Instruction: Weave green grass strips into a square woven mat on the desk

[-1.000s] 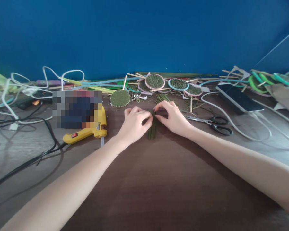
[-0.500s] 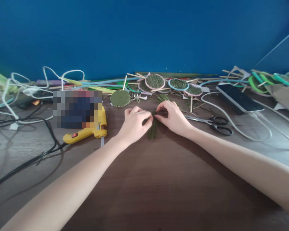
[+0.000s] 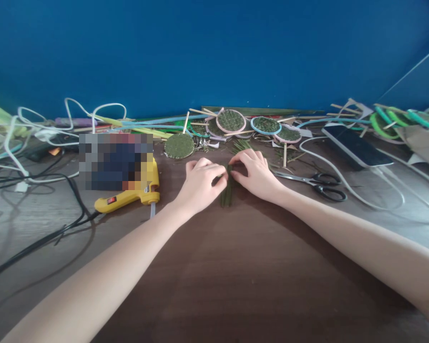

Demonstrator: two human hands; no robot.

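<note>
A small bunch of dark green leaf strips (image 3: 227, 193) lies on the brown table (image 3: 236, 276), pointing toward me. My left hand (image 3: 199, 183) pinches the strips from the left, fingers curled. My right hand (image 3: 256, 172) presses and pinches the top of the same strips from the right. The two hands meet over the upper end of the bunch, which they hide. Only the lower ends of the strips show below my fingers.
A yellow glue gun (image 3: 132, 193) lies left of my hands, black scissors (image 3: 316, 185) to the right. Round woven green discs on sticks (image 3: 230, 121) line the blue wall. A phone (image 3: 356, 146) with a white cable sits far right; tangled cables (image 3: 43, 143) fill the left.
My right hand has slid slightly left and closed in on the strips, so both hands sit tighter together. The bunch has stayed in place.
</note>
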